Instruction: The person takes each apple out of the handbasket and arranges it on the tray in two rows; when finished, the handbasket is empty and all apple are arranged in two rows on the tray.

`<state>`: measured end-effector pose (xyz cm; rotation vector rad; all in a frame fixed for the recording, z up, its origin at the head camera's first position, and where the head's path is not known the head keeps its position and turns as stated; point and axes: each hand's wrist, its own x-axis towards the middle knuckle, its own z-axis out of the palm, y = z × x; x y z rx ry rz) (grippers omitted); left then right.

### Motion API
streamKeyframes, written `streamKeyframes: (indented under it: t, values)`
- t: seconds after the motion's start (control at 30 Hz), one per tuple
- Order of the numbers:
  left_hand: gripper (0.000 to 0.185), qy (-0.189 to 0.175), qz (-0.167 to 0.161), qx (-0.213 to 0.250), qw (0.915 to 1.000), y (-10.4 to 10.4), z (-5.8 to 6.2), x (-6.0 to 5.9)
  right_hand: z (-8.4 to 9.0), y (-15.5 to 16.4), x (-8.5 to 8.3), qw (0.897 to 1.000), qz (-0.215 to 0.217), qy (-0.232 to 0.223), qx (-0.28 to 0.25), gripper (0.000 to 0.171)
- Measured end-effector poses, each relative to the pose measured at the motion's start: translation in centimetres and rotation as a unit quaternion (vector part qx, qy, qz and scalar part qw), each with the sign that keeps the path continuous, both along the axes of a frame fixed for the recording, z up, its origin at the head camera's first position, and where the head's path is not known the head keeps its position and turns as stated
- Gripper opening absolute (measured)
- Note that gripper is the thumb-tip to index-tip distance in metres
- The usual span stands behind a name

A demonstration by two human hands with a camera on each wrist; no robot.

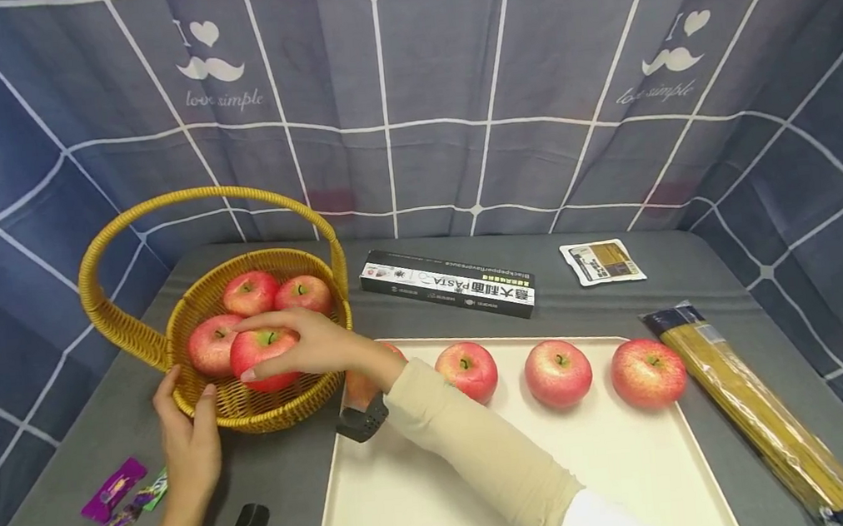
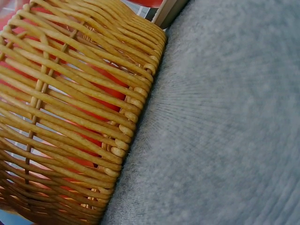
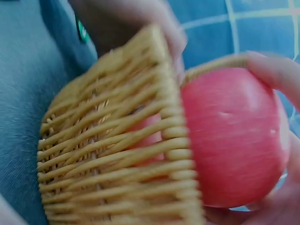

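Observation:
A woven yellow basket (image 1: 246,412) with a tall handle stands at the left of the grey table and holds three red apples (image 1: 249,292). My right hand (image 1: 300,340) grips a fourth red apple (image 1: 260,361) just over the basket's front rim. In the right wrist view that apple (image 3: 234,136) sits against the basket wall (image 3: 117,154) with my fingers (image 3: 267,65) curled round it. My left hand (image 1: 187,425) holds the basket's near rim, thumb over the edge. The left wrist view shows only the basket wall (image 2: 70,117) and grey cloth (image 2: 225,131).
A cream tray (image 1: 560,468) in front of me carries three apples (image 1: 557,372) in a row, plus one partly hidden behind my right wrist. Behind it lie a black pasta box (image 1: 448,284) and a sachet (image 1: 602,262). A spaghetti pack (image 1: 758,409) lies right; candy wrappers (image 1: 115,503) lie left.

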<state>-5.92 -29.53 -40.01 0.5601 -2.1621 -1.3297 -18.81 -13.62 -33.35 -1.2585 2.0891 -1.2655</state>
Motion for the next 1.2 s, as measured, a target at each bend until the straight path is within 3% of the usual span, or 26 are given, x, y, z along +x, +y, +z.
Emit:
streamKeyframes:
  t: [0.13,0.27,0.43,0.53,0.9,1.03,1.2]
  values:
    - [0.054,0.001,0.002,0.001,1.0000,0.1,-0.1,0.2,1.0,3.2,1.9,0.999,0.025,0.018,-0.041,0.060]
    - [0.054,0.009,0.000,0.000,1.0000,0.3,-0.1,0.4,1.0,7.3,4.2,0.996,0.072,0.038,-0.031,0.061]
    - [0.054,0.003,-0.002,0.003,1.0000,0.4,-0.1,0.2,-0.6,11.9,6.4,0.988,0.156,0.020,-0.004,0.063]
    - [0.053,0.002,0.003,0.009,0.9999,0.2,-0.1,0.3,-2.0,13.4,7.6,0.983,0.178,0.033,0.007,0.064]
    - [0.053,0.008,0.007,0.007,0.9999,0.1,0.1,0.2,-5.5,13.8,10.7,0.977,0.147,0.134,0.077,0.072]
    - [0.053,0.010,0.009,0.009,0.9999,0.1,0.1,0.3,-5.6,14.0,10.8,0.976,0.133,0.152,0.086,0.077]
    - [0.053,0.006,0.008,0.011,0.9999,0.2,0.1,0.3,-4.7,14.1,10.0,0.980,0.119,0.141,0.081,0.084]
